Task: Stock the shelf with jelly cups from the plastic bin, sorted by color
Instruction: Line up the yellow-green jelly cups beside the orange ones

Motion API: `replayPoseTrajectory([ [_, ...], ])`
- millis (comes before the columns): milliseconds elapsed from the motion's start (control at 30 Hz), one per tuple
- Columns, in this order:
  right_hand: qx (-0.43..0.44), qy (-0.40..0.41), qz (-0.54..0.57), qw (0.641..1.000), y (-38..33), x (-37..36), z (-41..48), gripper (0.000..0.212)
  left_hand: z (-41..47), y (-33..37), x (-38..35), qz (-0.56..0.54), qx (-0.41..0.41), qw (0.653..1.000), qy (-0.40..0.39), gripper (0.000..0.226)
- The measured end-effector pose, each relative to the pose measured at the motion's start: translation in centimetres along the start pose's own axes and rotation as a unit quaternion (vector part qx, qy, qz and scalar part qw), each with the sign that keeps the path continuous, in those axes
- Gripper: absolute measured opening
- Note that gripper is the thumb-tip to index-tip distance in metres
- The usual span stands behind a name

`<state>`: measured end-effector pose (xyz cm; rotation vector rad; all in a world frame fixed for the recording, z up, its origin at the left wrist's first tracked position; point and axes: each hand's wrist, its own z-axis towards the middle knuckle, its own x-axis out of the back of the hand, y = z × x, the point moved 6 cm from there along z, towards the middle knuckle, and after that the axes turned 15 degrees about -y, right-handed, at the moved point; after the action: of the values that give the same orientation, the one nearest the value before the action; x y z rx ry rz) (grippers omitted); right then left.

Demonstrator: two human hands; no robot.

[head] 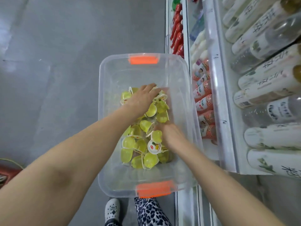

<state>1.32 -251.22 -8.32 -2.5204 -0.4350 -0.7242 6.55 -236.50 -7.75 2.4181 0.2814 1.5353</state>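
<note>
1. Down beside the shelf (228, 144), I am looking into the plastic bin (101, 111), a clear one with orange handles (143, 60) at both ends.
2. Yellow jelly cups (141, 144) are lying in a heap in the middle of the bin, and some are showing white lids.
3. The left hand (141, 97) is resting flat on the far end of the heap, with its fingers straight and close together.
4. The right hand (172, 136) is reaching into the right side of the heap. Its fingertips are hiding among the cups, so I cannot tell if they are holding one.
5. White bottles (268, 82), red bottles (177, 35) and pink bottles (204, 101) are lying in rows on the shelf.
6. A leg in spotted cloth (149, 211) and a white shoe (112, 209) are showing below the near end of the bin, over the gray floor (65, 62).
</note>
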Motion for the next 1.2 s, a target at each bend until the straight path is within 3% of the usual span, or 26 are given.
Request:
replayPoseTrajectory([
  [100,-0.027,-0.033,-0.017,0.999,0.9,-0.7,0.7,0.046,3.1,-0.2,-1.3,0.034,-0.019,0.998,-0.042,0.068],
  [200,-0.028,-0.044,-0.041,0.998,0.8,-1.3,0.8,0.044,4.1,-0.6,-1.5,0.008,0.023,0.997,-0.071,0.065],
  [367,-0.039,-0.019,-0.057,0.997,0.6,-0.9,1.1,0.03,3.1,-1.6,-0.6,-0.012,0.072,0.997,-0.027,0.043],
  [600,-0.078,-0.038,-0.05,0.995,0.4,-1.3,1.0,0.06,-0.2,-1.8,0.9,-0.075,0.069,0.995,-0.02,0.034],
  [733,-0.066,0.041,0.011,0.997,-0.5,-0.5,-1.5,0.048,-3.6,-1.0,2.3,-0.16,0.055,0.985,0.021,0.034],
  [833,-0.039,0.112,0.079,0.99,-1.3,0.1,-5.0,0.047,-7.0,-0.1,2.8,-0.209,0.037,0.977,0.017,0.051],
  [900,-0.019,0.155,0.125,0.98,-1.9,0.2,-7.8,0.053,-9.5,1.1,3.2,-0.194,0.015,0.981,0.013,0.066],
  [1000,0.016,0.223,0.176,0.959,-3.0,-0.2,-12.3,0.064,-13.3,3.0,3.7,-0.176,-0.006,0.984,0.027,0.07],
  [1200,0.003,0.379,0.184,0.907,-4.0,-3.2,-22.3,0.039,-22.3,8.2,4.4,-0.152,-0.058,0.984,0.077,0.06],
])
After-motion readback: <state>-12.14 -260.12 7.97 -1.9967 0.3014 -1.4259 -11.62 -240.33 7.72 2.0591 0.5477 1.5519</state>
